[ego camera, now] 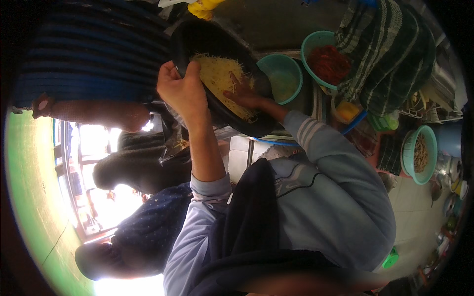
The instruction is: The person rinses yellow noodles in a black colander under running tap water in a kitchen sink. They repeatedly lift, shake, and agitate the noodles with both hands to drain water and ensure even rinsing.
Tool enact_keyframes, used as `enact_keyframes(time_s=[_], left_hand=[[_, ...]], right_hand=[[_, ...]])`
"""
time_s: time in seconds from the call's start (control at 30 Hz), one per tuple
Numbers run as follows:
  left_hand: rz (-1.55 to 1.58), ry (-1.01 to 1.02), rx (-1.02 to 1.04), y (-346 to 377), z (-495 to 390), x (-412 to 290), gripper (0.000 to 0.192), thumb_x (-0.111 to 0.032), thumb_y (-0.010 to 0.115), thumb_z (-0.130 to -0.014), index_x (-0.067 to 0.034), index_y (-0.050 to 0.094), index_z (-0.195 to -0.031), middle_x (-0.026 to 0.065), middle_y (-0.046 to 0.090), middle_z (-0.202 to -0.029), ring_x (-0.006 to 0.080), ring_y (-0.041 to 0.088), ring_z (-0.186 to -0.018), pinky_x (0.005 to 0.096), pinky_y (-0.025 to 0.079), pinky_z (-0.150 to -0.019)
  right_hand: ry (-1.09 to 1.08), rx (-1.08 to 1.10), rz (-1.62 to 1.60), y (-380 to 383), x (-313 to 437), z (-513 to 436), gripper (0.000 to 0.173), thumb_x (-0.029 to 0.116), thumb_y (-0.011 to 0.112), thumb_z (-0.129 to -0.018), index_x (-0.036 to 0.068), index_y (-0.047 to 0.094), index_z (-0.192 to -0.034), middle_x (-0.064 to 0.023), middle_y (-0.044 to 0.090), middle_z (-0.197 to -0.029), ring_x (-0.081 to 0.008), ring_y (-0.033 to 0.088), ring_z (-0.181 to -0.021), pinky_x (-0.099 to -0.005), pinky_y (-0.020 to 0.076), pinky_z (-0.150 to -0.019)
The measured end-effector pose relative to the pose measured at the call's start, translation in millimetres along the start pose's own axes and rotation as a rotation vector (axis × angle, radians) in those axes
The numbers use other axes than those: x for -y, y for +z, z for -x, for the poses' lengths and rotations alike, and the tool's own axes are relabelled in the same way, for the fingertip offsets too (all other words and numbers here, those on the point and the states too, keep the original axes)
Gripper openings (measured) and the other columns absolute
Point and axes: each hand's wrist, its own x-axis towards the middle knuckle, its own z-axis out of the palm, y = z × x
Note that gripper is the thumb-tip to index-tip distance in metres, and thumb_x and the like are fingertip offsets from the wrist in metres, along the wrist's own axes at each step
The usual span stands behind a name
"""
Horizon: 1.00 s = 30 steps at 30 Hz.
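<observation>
A large black basin [264, 79] is tilted before me over the counter, holding a heap of pale yellow shredded food [218, 76]. My left hand [185, 88] grips the basin's near left rim, thumb over the edge. Inside the basin, my right hand [242, 92] lies with fingers spread against the shreds; whether any are held in it cannot be told. Directly right of the basin stands a green plastic bowl [283, 79] with a little pale matter at its bottom.
A green bowl of red food [327, 59] stands farther right beside a dark checked cloth [392, 55]. Another green bowl [420, 155] holds brownish pieces. Yellow contents fill a small tub [346, 110]. People in dark clothes [152, 229] stand close at left.
</observation>
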Motion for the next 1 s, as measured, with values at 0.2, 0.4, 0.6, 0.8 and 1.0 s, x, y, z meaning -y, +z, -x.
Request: enact_keyframes(time_s=[0.2, 0.4, 0.6, 0.8, 1.0], left_hand=[[-0.03, 0.008, 0.002, -1, 0, -1, 0.018, 0.002, 0.061, -0.072, 0.006, 0.057, -0.09, 0.0088, 0.066, -0.078, 0.0095, 0.059, -0.067, 0.0208, 0.044, -0.065], [-0.049, 0.015, -0.008, -2, 1, 1, 0.018, 0.002, 0.062, -0.071, 0.006, 0.057, -0.089, 0.0083, 0.066, -0.077, 0.0091, 0.058, -0.067, 0.021, 0.044, -0.065], [-0.066, 0.007, -0.017, -6, -1, 5, 0.017, 0.002, 0.061, -0.072, 0.006, 0.057, -0.088, 0.0077, 0.065, -0.076, 0.0084, 0.057, -0.066, 0.0204, 0.043, -0.063], [-0.025, 0.029, -0.004, -2, 4, 5, 0.018, 0.003, 0.062, -0.072, 0.006, 0.055, -0.088, 0.0063, 0.064, -0.074, 0.0073, 0.056, -0.063, 0.019, 0.042, -0.059], [-0.004, 0.021, 0.005, 3, 5, 4, 0.017, 0.004, 0.061, -0.071, 0.006, 0.054, -0.087, 0.006, 0.063, -0.073, 0.0066, 0.055, -0.063, 0.0183, 0.041, -0.058]], right_hand=[[0.028, 0.007, -0.035, 2, 2, 4, 0.1, 0.075, 0.039, -0.081, 0.016, -0.004, -0.149, -0.0292, -0.005, -0.15, -0.0448, -0.003, -0.14, -0.0563, 0.0065, -0.112], [-0.02, -0.021, -0.021, 6, -2, 1, 0.1, 0.074, 0.04, -0.082, 0.012, -0.003, -0.149, -0.0264, -0.004, -0.151, -0.0427, -0.003, -0.14, -0.0539, 0.0031, -0.113], [-0.06, -0.091, -0.102, 4, 0, -2, 0.094, 0.062, 0.045, -0.087, 0.011, -0.004, -0.148, -0.028, -0.003, -0.151, -0.0425, -0.003, -0.14, -0.0513, 0.0054, -0.113], [-0.03, -0.08, -0.26, -4, 6, 4, 0.092, 0.054, 0.051, -0.088, 0.012, -0.006, -0.148, -0.0307, 0.003, -0.149, -0.0439, -0.004, -0.14, -0.0498, 0.0067, -0.113], [-0.028, -0.118, -0.194, -2, 4, -1, 0.103, 0.063, 0.055, -0.082, 0.011, -0.006, -0.148, -0.0303, 0.0, -0.15, -0.0459, -0.006, -0.139, -0.0515, 0.0053, -0.112]])
